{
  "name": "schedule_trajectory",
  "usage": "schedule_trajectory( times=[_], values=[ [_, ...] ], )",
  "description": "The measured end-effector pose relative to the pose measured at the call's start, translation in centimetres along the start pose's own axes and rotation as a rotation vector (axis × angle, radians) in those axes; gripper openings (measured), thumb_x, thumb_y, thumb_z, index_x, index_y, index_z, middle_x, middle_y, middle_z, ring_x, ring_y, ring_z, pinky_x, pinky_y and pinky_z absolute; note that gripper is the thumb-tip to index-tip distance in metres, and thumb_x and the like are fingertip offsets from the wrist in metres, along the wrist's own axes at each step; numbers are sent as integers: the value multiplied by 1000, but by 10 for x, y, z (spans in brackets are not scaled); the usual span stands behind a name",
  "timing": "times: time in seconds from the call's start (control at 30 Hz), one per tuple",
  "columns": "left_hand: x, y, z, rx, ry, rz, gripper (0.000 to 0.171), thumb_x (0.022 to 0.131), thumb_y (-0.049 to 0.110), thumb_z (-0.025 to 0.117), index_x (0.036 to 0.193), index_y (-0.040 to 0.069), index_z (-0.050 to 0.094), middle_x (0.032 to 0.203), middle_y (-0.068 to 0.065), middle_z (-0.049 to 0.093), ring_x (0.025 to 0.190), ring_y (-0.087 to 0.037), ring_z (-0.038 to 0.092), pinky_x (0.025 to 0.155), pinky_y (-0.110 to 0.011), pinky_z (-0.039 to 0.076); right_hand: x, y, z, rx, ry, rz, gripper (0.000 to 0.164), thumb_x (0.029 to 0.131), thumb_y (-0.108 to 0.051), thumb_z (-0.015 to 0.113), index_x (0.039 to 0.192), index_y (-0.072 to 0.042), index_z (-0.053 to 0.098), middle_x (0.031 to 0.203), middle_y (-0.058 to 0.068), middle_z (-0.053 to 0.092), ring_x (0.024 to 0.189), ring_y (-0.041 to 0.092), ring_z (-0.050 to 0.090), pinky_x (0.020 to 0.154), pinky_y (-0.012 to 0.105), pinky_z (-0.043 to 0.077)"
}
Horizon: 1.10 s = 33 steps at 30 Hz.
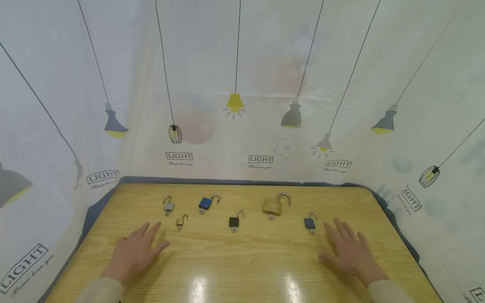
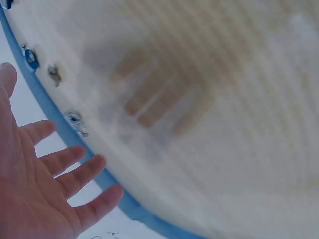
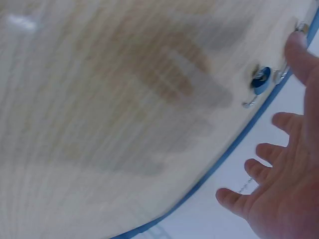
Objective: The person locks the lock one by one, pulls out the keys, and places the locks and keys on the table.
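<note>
Several padlocks lie on the wooden table, each with its shackle swung open and a key at its base. On the left are a silver padlock [image 1: 169, 207], a small brass padlock [image 1: 179, 222] and a blue padlock [image 1: 205, 203]. A black padlock [image 1: 234, 222] lies mid-table, with a large brass padlock [image 1: 272, 207] to its right and a small dark blue padlock [image 1: 309, 223] beyond. My left hand [image 1: 137, 251] hovers, fingers spread, nearest the small brass and silver padlocks. Likewise spread and holding nothing, my right hand [image 1: 349, 251] is beside the small dark blue padlock.
The wooden table [image 1: 235, 263] has a dark blue border along its far and side edges. A pale curtain [image 1: 212, 50] printed with hanging lamps surrounds it at the back and both sides. Light glares off the table's near part.
</note>
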State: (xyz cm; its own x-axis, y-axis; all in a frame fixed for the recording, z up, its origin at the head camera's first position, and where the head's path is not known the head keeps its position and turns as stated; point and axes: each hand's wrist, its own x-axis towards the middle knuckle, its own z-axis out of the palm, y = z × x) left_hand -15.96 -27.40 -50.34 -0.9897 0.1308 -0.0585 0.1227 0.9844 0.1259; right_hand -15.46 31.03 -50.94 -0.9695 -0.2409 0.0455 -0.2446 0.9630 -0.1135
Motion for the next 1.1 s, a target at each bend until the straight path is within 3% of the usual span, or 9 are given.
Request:
schedule_trajectory(
  times=[0.17, 0.37, 0.57, 0.73, 0.87, 1.03, 1.1],
  values=[
    [5, 8, -15, -8, -45, 1, 83, 92, 73, 28, 137, 7, 47, 130, -28, 52, 111, -50, 50, 84, -67, 41, 5, -10, -9, -4, -7, -39, 69, 85, -49, 66, 137, -8, 47, 139, 26, 45, 124, 46, 42, 93, 68, 36],
    [13, 16, -24, -20, -52, 1, 77, 94, 67, 32, 125, 2, 56, 119, -28, 59, 104, -47, 55, 84, -63, 45, 13, -31, -17, 4, -14, -83, 57, 84, -39, 70, 129, -7, 55, 127, 20, 56, 116, 42, 50, 92, 63, 39],
    [25, 17, -25, -15, 0, 12, 58, 96, 50, 48, 118, -2, 59, 111, -26, 63, 97, -43, 59, 79, -58, 49, 26, -60, -20, -27, 57, -189, 48, 83, -36, 72, 119, -7, 61, 113, 15, 64, 104, 35, 58, 85, 56, 48],
    [40, 18, -23, -50, 56, 19, 41, 91, 34, 62, 110, -3, 62, 97, -21, 66, 81, -34, 62, 64, -49, 53, 44, -89, -18, -67, 59, -267, 45, 83, -36, 73, 117, -8, 62, 102, 8, 64, 91, 25, 59, 77, 45, 51],
    [53, 20, -21, -80, 51, -14, 38, 90, 30, 64, 109, -3, 61, 93, -18, 66, 70, -26, 60, 54, -42, 50, 56, -113, -14, -58, 42, -300, 42, 84, -35, 72, 117, -9, 62, 101, 6, 64, 90, 23, 57, 78, 44, 49],
    [64, 19, -19, -121, 12, -106, 36, 91, 27, 62, 109, -4, 62, 90, -18, 66, 65, -22, 57, 51, -39, 48, 64, -141, -7, -75, 32, -361, 37, 86, -35, 70, 115, -11, 63, 100, 3, 64, 90, 21, 57, 77, 41, 48],
    [68, 18, -18, -128, 15, -146, 33, 92, 28, 60, 101, -3, 63, 83, -15, 64, 61, -21, 54, 48, -37, 46, 67, -151, -5, -83, 35, -385, 36, 86, -35, 70, 114, -13, 64, 99, 1, 64, 89, 18, 56, 76, 39, 48]
  ],
)
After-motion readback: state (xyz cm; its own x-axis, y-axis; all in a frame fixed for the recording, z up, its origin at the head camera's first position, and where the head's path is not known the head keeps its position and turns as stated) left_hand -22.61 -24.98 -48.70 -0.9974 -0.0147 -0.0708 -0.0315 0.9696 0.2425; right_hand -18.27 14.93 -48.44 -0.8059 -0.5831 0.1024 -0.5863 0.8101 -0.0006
